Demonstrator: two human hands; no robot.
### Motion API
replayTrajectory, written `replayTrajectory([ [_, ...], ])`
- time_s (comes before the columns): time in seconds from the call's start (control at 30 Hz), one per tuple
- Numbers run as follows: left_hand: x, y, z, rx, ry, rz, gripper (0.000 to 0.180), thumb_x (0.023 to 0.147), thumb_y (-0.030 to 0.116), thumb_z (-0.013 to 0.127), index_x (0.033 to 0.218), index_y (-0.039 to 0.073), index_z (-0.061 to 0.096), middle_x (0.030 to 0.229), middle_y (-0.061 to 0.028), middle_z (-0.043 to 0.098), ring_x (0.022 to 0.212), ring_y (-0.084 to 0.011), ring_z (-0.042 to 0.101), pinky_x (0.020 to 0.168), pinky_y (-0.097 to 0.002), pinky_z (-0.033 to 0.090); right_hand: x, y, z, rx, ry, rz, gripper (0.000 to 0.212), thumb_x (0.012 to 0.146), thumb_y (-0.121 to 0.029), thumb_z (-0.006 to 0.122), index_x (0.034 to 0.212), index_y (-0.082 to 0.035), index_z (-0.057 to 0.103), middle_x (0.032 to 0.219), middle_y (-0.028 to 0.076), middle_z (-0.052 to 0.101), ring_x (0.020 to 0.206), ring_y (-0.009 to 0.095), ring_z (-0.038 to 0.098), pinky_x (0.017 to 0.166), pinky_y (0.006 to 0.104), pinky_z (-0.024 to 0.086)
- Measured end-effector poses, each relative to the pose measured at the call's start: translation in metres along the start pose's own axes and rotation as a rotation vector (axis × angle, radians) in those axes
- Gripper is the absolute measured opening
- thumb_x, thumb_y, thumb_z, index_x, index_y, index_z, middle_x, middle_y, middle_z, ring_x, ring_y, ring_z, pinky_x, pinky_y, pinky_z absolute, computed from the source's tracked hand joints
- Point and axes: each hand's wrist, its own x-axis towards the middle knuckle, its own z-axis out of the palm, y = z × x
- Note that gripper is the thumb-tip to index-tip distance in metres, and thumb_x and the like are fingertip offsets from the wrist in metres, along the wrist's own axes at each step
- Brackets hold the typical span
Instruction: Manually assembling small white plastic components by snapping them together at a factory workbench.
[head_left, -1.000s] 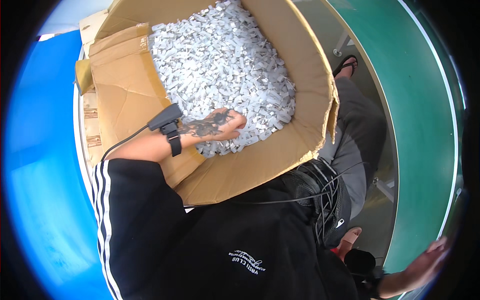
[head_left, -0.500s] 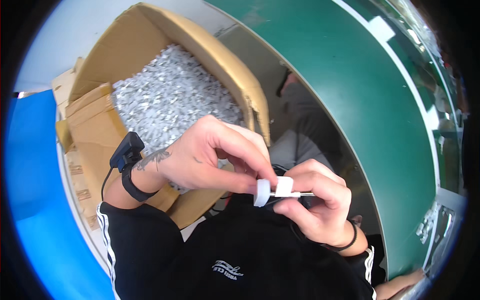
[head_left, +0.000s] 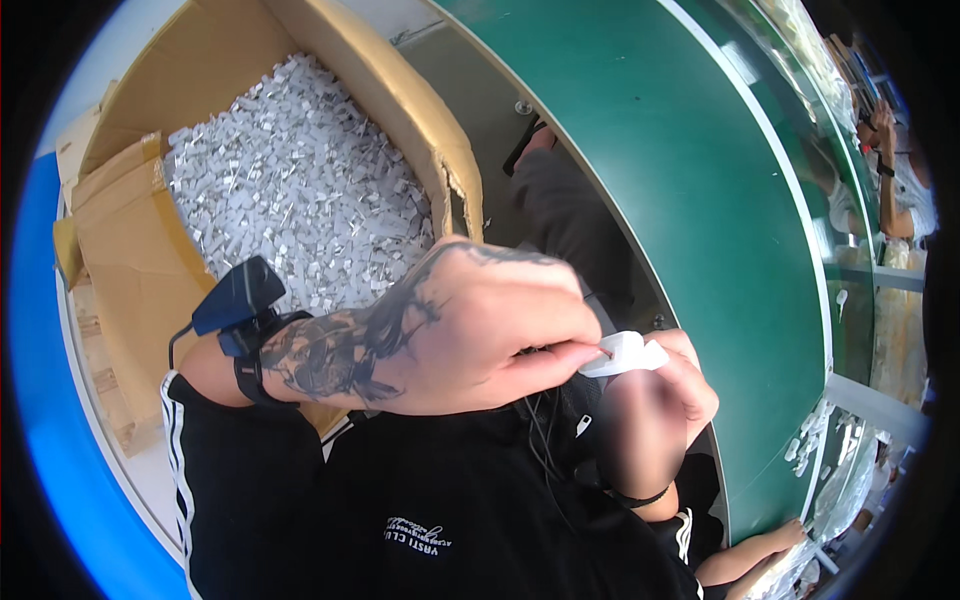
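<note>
My left hand (head_left: 500,330), tattooed down to the wrist, has thumb and forefinger pinched together at the left end of a small white plastic part (head_left: 625,350) with a round, cap-like end. What lies between those fingertips is mostly hidden, with only a small reddish-brown spot showing. My right hand (head_left: 688,388) grips the part from the right, its fingers closed around the tab end. Some of the right hand is blurred. Both hands meet in front of my black shirt. Below the part, a small white piece (head_left: 583,426) shows next to thin dark cables.
A large cardboard box (head_left: 420,100) filled with small white plastic pieces with metal pins (head_left: 300,190) stands at the left. Along the right curves a green tabletop (head_left: 680,200). Another person's forearm (head_left: 750,556) rests at its lower right edge. A blue surface (head_left: 45,420) borders the far left.
My left hand has turned over, its tattooed back now up, and shifted right. The metal shaft seen before no longer shows. The white part is now farther right, and the view has shifted.
</note>
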Motion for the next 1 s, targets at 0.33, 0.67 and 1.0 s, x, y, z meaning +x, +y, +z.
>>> replayTrajectory([
  [0.33,0.000,0.012,0.020,-0.255,0.134,-0.211,0.032,0.068,0.010,0.084,0.095,0.001,0.069,0.088,-0.0091,0.068,0.078,-0.0183,0.067,0.066,-0.0268,0.054,-0.009,0.017,0.005,0.250,-0.012,-0.019,0.018,0.084,-0.008,0.069,0.098,0.002,0.064,0.091,0.013,0.058,0.077,0.016,0.055,0.067,0.0263,0.046],
  [0.67,0.001,0.009,0.040,-0.421,0.104,-0.108,0.031,0.072,-0.001,0.079,0.101,0.001,0.070,0.090,-0.0076,0.065,0.074,-0.0166,0.065,0.061,-0.0246,0.052,-0.016,0.016,0.000,0.221,0.157,-0.052,0.018,0.081,-0.009,0.073,0.088,-0.001,0.058,0.080,0.010,0.056,0.063,0.016,0.055,0.055,0.0266,0.044],
  [1.0,-0.002,-0.005,0.044,-0.341,0.112,0.030,0.031,0.070,0.004,0.081,0.100,0.002,0.070,0.092,-0.0081,0.066,0.074,-0.0180,0.065,0.060,-0.0252,0.051,-0.013,0.012,0.001,0.184,0.089,-0.069,0.012,0.081,-0.003,0.069,0.088,0.000,0.059,0.084,0.010,0.057,0.067,0.014,0.054,0.058,0.0247,0.043],
])
